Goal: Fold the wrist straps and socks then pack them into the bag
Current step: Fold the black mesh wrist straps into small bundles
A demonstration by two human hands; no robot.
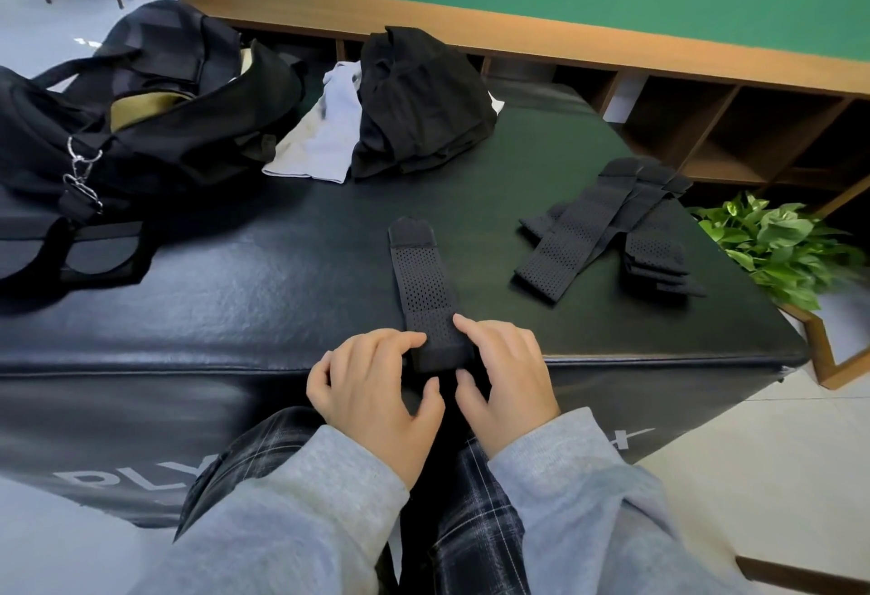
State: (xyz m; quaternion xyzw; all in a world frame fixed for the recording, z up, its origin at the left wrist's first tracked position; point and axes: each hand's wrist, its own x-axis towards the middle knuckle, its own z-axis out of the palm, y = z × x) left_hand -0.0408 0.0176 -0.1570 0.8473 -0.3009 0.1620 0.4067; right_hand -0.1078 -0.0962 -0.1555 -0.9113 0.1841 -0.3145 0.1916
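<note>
Padding first: the big black cushioned block (282, 274) fills the middle of the view, glossy on top, with white lettering partly showing on its near face. Up on its far left corner sits the black bag (141, 123), unzipped and gaping, tan lining visible inside, a silver clip dangling off its strap. Just right of the bag, a rumpled black garment (423, 109) lies heaped, with pale grey socks (320, 133) spread flat beside it, touching both bag and garment. Over on the right side of the block, a loose pile of wrist straps (621, 227), dark perforated bands, crossing over one another, well apart from the bag. And dead centre, near the front edge, one wrist strap (423, 279) stretched out lengthwise, running away from the person, a plain solid tab at its far end, mesh holes along the rest, its near end doubled over into a thick fold. Both hands are on that fold: left hand (376, 387), fingers curled, fingertips pressing its left edge; right hand (503, 378), fingers bent, forefinger laid on top of the fold, thumb tucked in at the near end. Neither hand spread wide, both nipping the folded end between them. Grey sleeves, plaid trousers below.
</note>
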